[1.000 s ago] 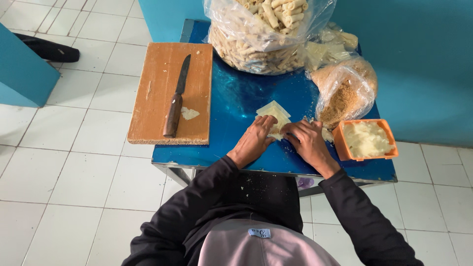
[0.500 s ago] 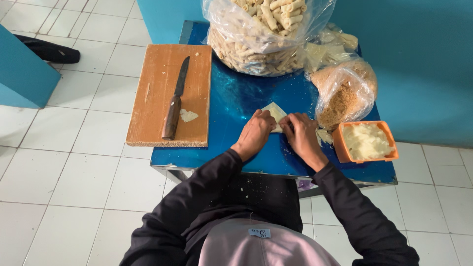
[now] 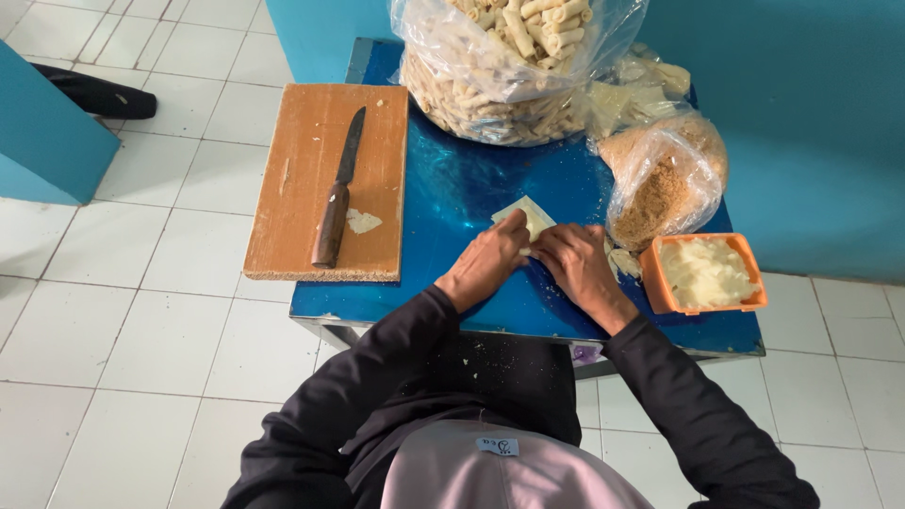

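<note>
Change since 1 s ago: the wrapper [image 3: 530, 217] showed a broad pale square ahead of both hands; now most of it is covered, only 1 folded corner sticking out past the fingers. Both hands have drawn closer together over it. Board, knife, bags and tub sit as before.

Left to right. White floor tiles [image 3: 123, 311] run open all along the left side of the table. A dark shoe [image 3: 99, 94] lies far left, by a teal panel. The board [image 3: 320, 179] covers the left end of the blue table [image 3: 452, 188], its left edge overhanging the table edge and its near edge close to the front rim. The knife [image 3: 337, 193] lies lengthwise on it, blade away, a pale scrap [image 3: 362, 221] touching its handle side.

Bare blue surface lies between the board and the left hand [image 3: 485, 264]. That hand presses down on the wrapper, fingers curled onto it. The right hand [image 3: 580, 269] sits just beside, fingertips on the same wrapper, the 2 hands nearly touching.

Behind them, a big clear bag of rolls [image 3: 500, 66] fills the back edge. Right of the hands: a crumb bag [image 3: 665, 184], then an orange tub [image 3: 702, 273] of pale filling at the front right corner, near the rim. A teal wall [image 3: 811, 132] closes the right side.
</note>
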`<state>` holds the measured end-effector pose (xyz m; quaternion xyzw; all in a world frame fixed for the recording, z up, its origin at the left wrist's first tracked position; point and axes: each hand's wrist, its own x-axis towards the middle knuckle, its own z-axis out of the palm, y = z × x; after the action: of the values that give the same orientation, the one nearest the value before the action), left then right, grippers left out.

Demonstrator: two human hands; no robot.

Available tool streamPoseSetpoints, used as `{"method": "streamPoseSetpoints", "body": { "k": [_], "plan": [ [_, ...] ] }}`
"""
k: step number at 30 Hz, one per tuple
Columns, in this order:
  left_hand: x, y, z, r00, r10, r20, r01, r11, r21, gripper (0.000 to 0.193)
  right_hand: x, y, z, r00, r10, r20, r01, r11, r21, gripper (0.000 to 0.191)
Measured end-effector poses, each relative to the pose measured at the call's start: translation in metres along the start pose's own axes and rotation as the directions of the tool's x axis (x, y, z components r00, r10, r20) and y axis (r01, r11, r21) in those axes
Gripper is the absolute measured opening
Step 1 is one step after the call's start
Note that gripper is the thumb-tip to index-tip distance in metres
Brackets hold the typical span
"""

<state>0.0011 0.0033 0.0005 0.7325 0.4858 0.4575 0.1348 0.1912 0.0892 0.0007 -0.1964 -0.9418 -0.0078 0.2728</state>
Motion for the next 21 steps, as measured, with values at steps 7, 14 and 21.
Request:
{"method": "streamPoseSetpoints", "body": {
  "k": [7, 14, 21],
  "plan": [
    [0.006, -0.002, 0.001, 0.996, -0.092, 0.012, 0.092, 0.996, 0.010, 0.008, 0.003, 0.002, -0.001, 1.000, -0.008, -0.017, 0.009, 0.999, 0.035, 0.013],
    [0.004, -0.006, -0.005, 0.999, -0.042, 0.010, 0.042, 0.999, -0.011, 0.009, 0.012, 0.018, 0.003, 0.989, 0.118, 0.091, -0.136, 0.962, 0.236, 0.010],
    [0.010, -0.028, 0.007, 0.995, 0.002, -0.104, -0.003, 1.000, -0.009, 0.009, 0.011, 0.013, 0.004, 0.991, 0.119, 0.067, -0.128, 0.982, 0.139, 0.016]
  ]
}}
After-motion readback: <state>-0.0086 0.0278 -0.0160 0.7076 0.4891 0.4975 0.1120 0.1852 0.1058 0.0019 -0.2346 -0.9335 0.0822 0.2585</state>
